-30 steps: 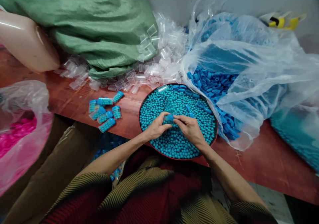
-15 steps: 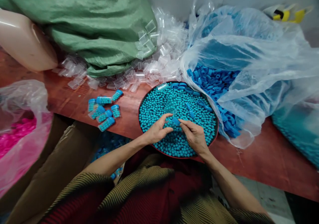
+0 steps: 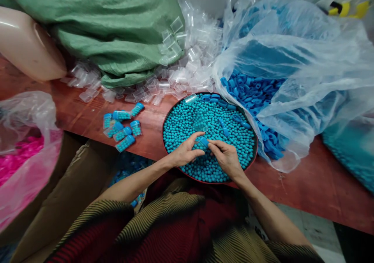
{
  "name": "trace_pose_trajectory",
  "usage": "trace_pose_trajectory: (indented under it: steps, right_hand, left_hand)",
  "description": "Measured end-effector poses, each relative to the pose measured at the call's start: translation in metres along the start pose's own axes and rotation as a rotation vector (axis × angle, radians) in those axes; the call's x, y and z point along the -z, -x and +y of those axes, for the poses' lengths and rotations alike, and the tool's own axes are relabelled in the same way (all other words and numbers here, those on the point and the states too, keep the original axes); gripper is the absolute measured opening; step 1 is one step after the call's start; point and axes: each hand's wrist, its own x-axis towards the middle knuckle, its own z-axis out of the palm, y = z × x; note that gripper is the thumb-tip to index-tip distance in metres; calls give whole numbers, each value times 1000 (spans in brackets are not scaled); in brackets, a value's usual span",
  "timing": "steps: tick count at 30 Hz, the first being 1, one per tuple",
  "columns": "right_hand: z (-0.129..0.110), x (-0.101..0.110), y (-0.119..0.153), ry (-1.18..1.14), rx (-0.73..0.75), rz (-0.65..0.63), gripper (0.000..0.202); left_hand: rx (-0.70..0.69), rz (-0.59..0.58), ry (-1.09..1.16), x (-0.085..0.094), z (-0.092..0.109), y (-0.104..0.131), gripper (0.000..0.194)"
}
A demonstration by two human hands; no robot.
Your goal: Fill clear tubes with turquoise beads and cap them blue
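Over a round red-rimmed tray (image 3: pixel 165 148) full of small blue beads (image 3: pixel 181 122), my left hand (image 3: pixel 184 153) is closed, thumb and fingers around a small clear container (image 3: pixel 199 143) with blue beads in it. My right hand (image 3: pixel 228 158) pinches a blue cap (image 3: pixel 204 141) at the container's right end. Whether the cap is fully seated cannot be made out. Lying on the beads are a loose blue cap (image 3: pixel 224 127), several more caps along the far rim, and an empty clear container (image 3: pixel 191 98).
Capped bead-filled containers (image 3: pixel 125 143) lie left of the tray. Behind are a green sack (image 3: pixel 117 29) and a heap of clear containers (image 3: pixel 189 76). A plastic bag of blue caps (image 3: pixel 251 93) touches the tray's right side. A bag of pink pieces (image 3: pixel 23 157) stands at left.
The blue cap in my right hand has turned and now sits against the container's end. My hands stay over the tray, and the view has shifted slightly.
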Motion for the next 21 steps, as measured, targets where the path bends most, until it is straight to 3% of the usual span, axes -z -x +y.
trace_pose_trajectory:
  steps: [3, 8, 11, 14, 17, 21]
  right_hand:
    - [-3, 0, 0, -27, -22, -11, 22]
    - [-4, 5, -2, 86, 143, -57, 20]
    - [-2, 7, -4, 150, 239, -130, 21]
    - [-3, 9, -7, 167, 278, -165, 23]
    - [-5, 13, -12, 35, 200, -242, 28]
    - [-5, 18, -20, -250, -89, -270, 34]
  left_hand:
    - [31, -25, 73, 1, 1, 1, 64]
    - [27, -28, 49, -1, 8, 4, 48]
    - [18, 62, -13, -7, 13, 4, 31]
    - [-5, 188, -91, -10, 15, 3, 26]
    - [19, 178, -27, -6, 12, 2, 30]
    - [47, 53, 67, 2, 8, 1, 32]
